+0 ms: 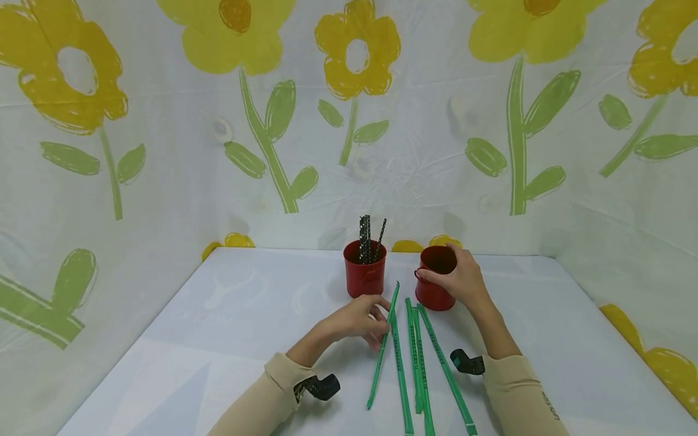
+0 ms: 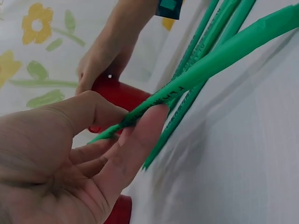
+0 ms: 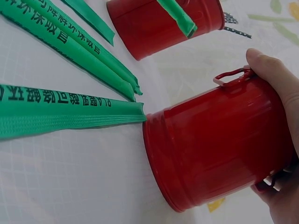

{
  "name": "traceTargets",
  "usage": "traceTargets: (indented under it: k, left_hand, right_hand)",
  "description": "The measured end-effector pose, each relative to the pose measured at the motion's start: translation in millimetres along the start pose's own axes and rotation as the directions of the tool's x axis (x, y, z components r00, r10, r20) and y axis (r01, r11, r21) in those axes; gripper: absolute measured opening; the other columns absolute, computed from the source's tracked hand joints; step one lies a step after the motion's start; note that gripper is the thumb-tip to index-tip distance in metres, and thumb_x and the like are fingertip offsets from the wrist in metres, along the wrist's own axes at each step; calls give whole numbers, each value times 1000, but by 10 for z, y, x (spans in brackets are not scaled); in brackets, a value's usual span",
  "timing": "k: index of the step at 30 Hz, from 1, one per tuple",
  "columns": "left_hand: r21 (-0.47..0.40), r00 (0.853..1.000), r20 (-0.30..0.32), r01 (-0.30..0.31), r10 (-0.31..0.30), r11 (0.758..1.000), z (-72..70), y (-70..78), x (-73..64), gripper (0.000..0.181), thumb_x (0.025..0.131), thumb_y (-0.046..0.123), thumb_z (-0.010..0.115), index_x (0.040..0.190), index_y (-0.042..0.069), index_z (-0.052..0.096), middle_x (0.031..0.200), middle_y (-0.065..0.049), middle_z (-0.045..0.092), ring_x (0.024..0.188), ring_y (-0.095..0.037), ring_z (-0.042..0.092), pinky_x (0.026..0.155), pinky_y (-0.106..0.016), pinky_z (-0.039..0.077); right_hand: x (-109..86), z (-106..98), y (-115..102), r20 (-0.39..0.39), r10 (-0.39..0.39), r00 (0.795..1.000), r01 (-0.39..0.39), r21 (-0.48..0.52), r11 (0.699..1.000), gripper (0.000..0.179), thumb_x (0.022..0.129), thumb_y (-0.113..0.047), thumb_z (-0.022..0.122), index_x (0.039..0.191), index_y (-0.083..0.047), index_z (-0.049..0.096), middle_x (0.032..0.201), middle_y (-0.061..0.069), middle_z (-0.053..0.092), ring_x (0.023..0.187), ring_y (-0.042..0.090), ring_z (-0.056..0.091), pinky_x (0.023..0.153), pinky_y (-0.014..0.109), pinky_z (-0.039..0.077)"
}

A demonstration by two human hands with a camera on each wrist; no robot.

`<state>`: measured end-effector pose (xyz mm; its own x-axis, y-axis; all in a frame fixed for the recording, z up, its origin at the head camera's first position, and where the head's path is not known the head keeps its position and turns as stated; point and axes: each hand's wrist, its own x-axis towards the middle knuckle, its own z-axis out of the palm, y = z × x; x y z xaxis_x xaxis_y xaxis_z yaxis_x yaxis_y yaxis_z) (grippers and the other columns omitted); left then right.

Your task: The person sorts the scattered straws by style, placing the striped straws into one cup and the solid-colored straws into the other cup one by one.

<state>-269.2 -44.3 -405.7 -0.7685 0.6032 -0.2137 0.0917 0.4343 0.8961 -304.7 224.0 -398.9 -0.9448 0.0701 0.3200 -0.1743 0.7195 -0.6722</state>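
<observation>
While a beige sleeve [image 1: 256,396] bearing a black wrist camera [image 1: 325,387] is behind its fingers, the left hand [image 1: 357,318] pinches a green-wrapped drinking straw [image 1: 379,363] between thumb and fingertips, parted only by the straw's thickness, the other fingers loosely curled. One end of that straw rises past the fingertips; the other slants back toward the person. Just beyond the left fingers, a red metal bucket [image 1: 364,281] stands upright on the white tabletop [image 1: 207,351], holding black straws with white dots [image 1: 365,239]. Right of the left fingertips, four more green-wrapped straws [image 1: 400,369] lie roughly lengthwise, the middle two close together, black lettering along them. Farther right, the right hand [image 1: 466,278] grips a second red metal bucket [image 1: 434,297] near its mouth, thumb on the left side and fingers on the far side, spread about as wide as the bucket. Below those fingers, the rightmost straw's end lies at the bucket's base; whether they touch, I cannot tell.
</observation>
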Motion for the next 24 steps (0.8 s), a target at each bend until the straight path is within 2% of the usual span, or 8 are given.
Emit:
traceTargets:
  k: [11,18,24]
  left_hand:
    - [-38,1000,-4,-28,28,999,10,-2,5,39,92,11,67,128,12,51,96,-7,69,72,-20,71,63,-32,61]
    - [-46,995,26,-94,95,994,-11,-11,13,30,92,13,67,120,2,62,96,-11,69,71,-17,71,64,-31,61]
    - [-81,993,-13,-115,115,990,-7,-15,23,26,91,13,69,115,5,64,100,-17,68,70,-19,72,65,-33,61]
  right_hand:
    - [-4,-1,-9,0,6,1000,-6,-6,1000,97,77,-50,79,149,-4,33,142,23,44,126,40,45,92,59,53]
    - [-12,4,3,2,9,1000,-9,3,1000,97,76,-48,80,149,-6,33,142,23,45,126,40,46,91,58,54]
    - [-8,8,3,-1,4,1000,-4,4,1000,98,75,-49,80,149,-6,32,142,22,44,127,40,45,90,58,54]
